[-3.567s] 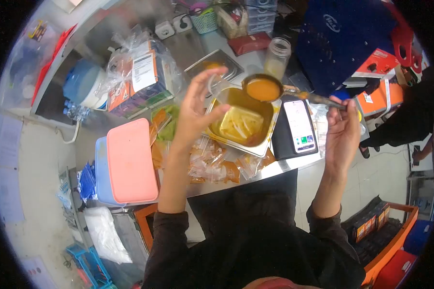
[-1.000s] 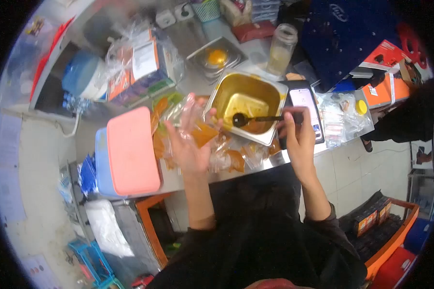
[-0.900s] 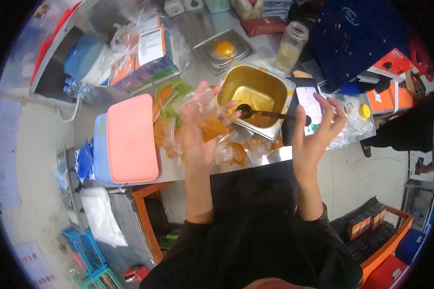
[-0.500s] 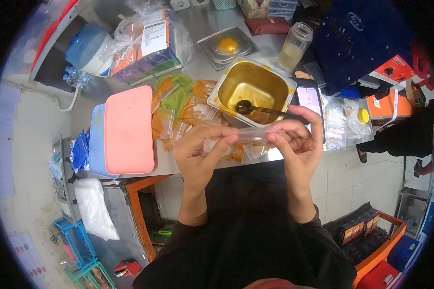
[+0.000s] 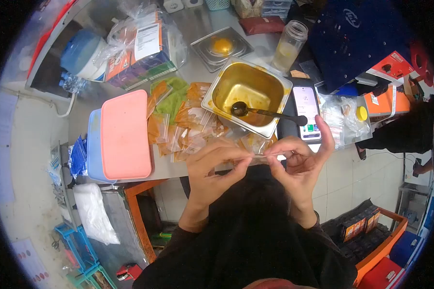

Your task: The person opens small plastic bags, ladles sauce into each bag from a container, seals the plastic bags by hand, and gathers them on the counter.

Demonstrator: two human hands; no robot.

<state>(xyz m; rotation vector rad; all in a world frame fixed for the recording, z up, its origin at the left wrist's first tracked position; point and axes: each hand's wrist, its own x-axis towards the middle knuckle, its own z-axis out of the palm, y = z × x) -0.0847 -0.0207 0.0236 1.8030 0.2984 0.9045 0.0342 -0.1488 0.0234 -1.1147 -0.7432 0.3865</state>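
Observation:
My left hand (image 5: 217, 168) and my right hand (image 5: 301, 168) pinch the edge of a clear plastic bag (image 5: 259, 158) between thumbs and forefingers, close together at the table's front edge. Beyond them stands a square metal pan (image 5: 248, 89) with an orange-yellow film inside. A black ladle (image 5: 267, 113) lies in the pan, its handle reaching over the right rim. Left of the pan, several small bags of orange sauce (image 5: 178, 135) lie in a pile beside a green cloth (image 5: 171, 101).
A pink lid (image 5: 125, 135) rests over a blue one at the left. Right of the pan lie a phone (image 5: 306, 111) and clear bags (image 5: 335, 120). Behind are a metal lid (image 5: 221, 47), a jar (image 5: 289, 47) and a box (image 5: 144, 45). At far right, another person's hand (image 5: 419, 168) shows.
Both hands have moved lower, and their fingertips have come closer together on the bag. The ladle's handle end is now uncovered beside the phone. The view has shifted slightly.

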